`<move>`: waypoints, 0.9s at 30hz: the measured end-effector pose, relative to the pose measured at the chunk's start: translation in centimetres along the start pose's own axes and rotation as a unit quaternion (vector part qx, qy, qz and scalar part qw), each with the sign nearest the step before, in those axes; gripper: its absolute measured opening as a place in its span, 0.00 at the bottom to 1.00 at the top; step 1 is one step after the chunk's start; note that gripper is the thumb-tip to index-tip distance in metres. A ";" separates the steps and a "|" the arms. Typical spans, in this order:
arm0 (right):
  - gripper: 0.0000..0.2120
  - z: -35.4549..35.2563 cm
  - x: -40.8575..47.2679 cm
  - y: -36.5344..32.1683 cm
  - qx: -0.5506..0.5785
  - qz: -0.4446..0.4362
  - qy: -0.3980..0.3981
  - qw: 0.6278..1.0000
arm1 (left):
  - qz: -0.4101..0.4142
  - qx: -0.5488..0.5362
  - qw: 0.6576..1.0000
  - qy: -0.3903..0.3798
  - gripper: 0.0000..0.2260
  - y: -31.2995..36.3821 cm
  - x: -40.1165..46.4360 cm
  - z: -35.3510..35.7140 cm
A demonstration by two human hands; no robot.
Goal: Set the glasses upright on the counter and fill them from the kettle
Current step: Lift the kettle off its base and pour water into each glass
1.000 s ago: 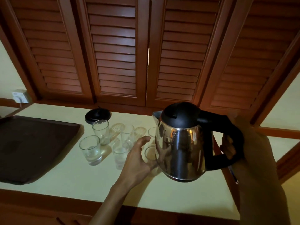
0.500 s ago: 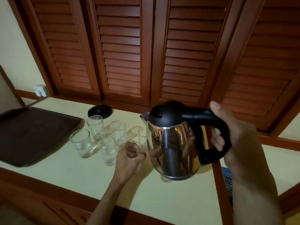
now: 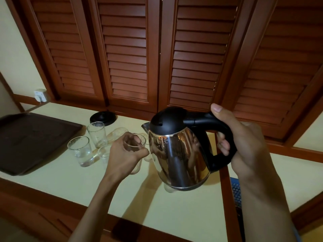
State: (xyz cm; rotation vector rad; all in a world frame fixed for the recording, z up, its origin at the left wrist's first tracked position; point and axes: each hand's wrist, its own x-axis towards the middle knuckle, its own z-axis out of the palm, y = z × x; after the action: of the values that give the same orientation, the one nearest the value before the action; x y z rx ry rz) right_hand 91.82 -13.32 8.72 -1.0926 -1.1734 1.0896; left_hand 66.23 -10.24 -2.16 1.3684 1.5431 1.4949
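Observation:
My right hand grips the black handle of a steel kettle with a black lid, held above the pale counter, spout pointing left. My left hand is wrapped around a clear glass, raised upright just left of the spout. Two glasses stand upright to the left: a near one holding some water and a far one. Another glass is partly hidden by my left hand. Part of a glass peeks out under the kettle.
A dark brown tray lies at the left of the counter. The black kettle base sits at the back by the louvred wooden shutters. A wall socket is at the far left. A wooden strip divides the counter on the right.
My left hand closed around a glass and lifted it toward the spout. The kettle stays held up in my right hand and has shifted slightly relative to the glasses.

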 end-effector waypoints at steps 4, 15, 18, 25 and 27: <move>0.25 0.4 0.3 -1.0 -0.029 0.001 0.006 1.000 | 0.001 0.014 1.000 -0.002 0.13 0.2 -0.5 0.4; 0.25 2.2 1.5 -5.0 -0.210 -0.057 -0.048 0.975 | 0.006 0.053 0.998 -0.044 0.13 0.1 -2.1 0.9; 0.28 3.0 1.9 -5.8 -0.271 -0.074 -0.072 0.957 | 0.014 0.068 0.996 -0.058 0.14 -0.3 -2.3 0.8; 0.27 3.7 2.0 -6.7 -0.329 -0.057 -0.077 0.939 | -0.002 0.071 0.995 -0.070 0.15 -1.7 -2.8 0.6; 0.27 3.6 2.0 -6.9 -0.336 -0.054 -0.076 0.937 | -0.010 0.072 0.995 -0.075 0.15 -2.0 -2.9 0.5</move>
State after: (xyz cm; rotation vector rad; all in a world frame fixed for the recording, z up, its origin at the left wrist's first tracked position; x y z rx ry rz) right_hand 88.79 -12.04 16.08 -1.4511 -1.7816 0.6992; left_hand 67.07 -12.45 -4.88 1.5045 1.5899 1.2592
